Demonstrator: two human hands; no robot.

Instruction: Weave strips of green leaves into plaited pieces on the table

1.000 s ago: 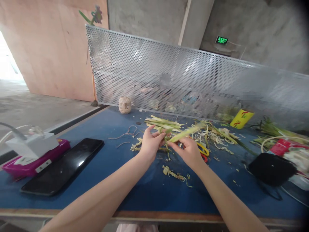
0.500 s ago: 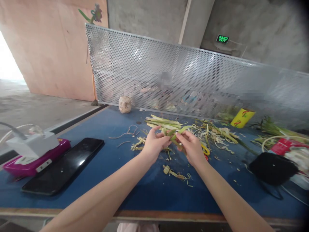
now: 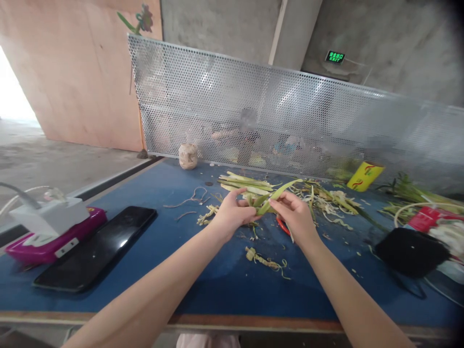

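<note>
My left hand [image 3: 232, 215] is closed, thumb against fingers, around a small folded piece woven of green leaf strips. My right hand [image 3: 296, 217] pinches one flat, pale green leaf strip [image 3: 287, 187] that slants up to the right from the woven piece. Partly hidden beneath the right hand is a red curved handle [image 3: 283, 226]; its tool cannot be made out. Just behind the hands lies a pile of long leaf strips [image 3: 246, 182]. A finished-looking braided piece with curly ends [image 3: 266, 261] rests on the blue tabletop in front of them.
On the left are a black phone [image 3: 97, 249] and a purple power strip [image 3: 87, 227] with a white plug. Leaf scraps [image 3: 333, 200], a yellow roll [image 3: 365, 176] and a black case [image 3: 411, 252] lie to the right. A perforated metal screen [image 3: 217, 96] borders the back.
My right hand has shifted slightly right, drawing the leaf strip out so more of it shows. The red handle is now more visible. My left hand stays nearly in place.
</note>
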